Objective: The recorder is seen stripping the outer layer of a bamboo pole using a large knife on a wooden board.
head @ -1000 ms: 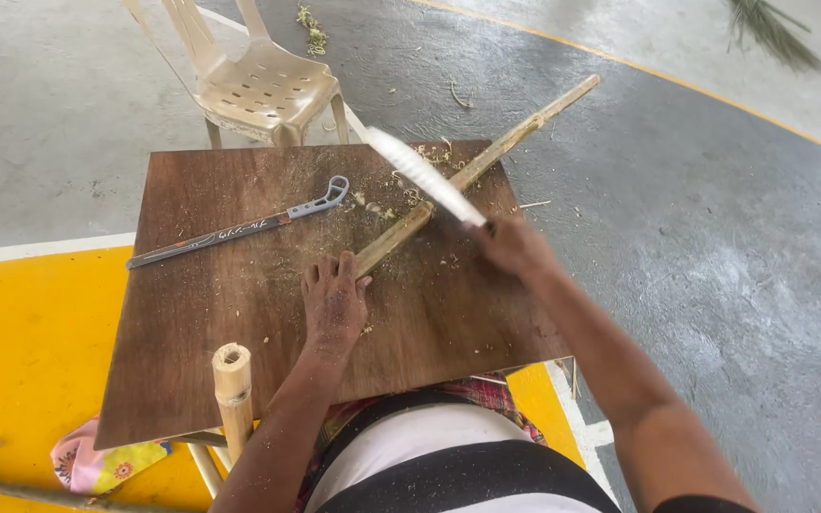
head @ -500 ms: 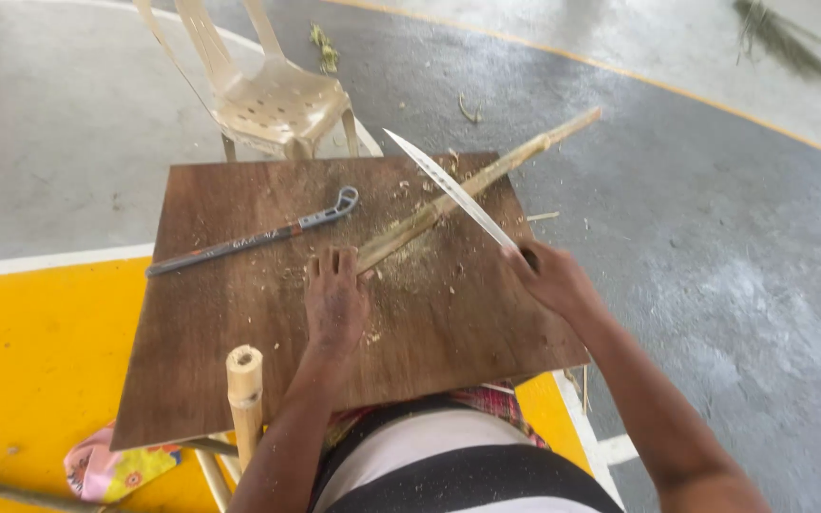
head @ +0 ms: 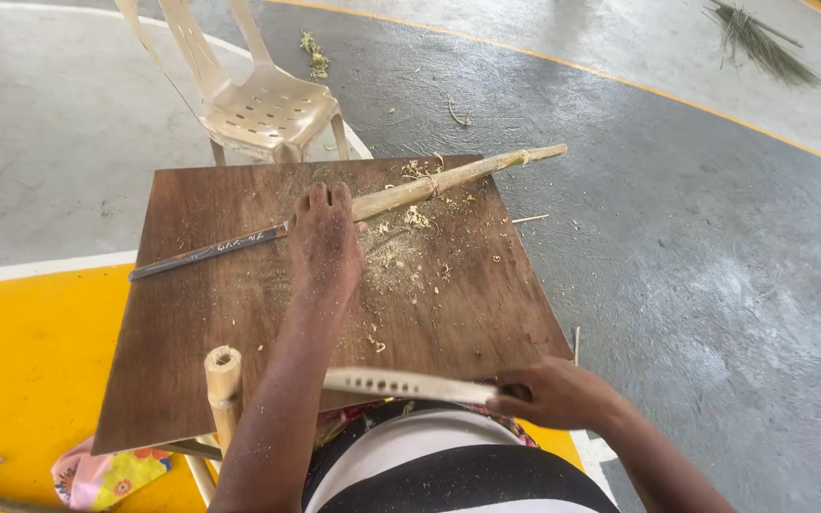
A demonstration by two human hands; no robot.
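Observation:
My left hand [head: 323, 237] lies flat on the brown wooden board [head: 201, 323], pressing down the near end of a long bamboo stick [head: 458, 177] that runs off the board's far right corner. My right hand [head: 553, 391] is low at the board's near edge, close to my body, gripping the handle of a large knife [head: 401, 384] whose blade points left. A long metal file [head: 206, 253] rests on the board just left of my left hand. Shavings are scattered around the stick.
A short upright bamboo piece [head: 223, 380] stands at the board's near left edge. A beige plastic chair [head: 258, 104] stands behind the board. A broom [head: 762, 43] lies at the far right on the grey floor. A flowered cloth [head: 97, 475] lies on yellow floor paint.
My right hand has pulled the knife from above the stick down to the board's near edge by my body. My left hand has slid forward onto the stick's end.

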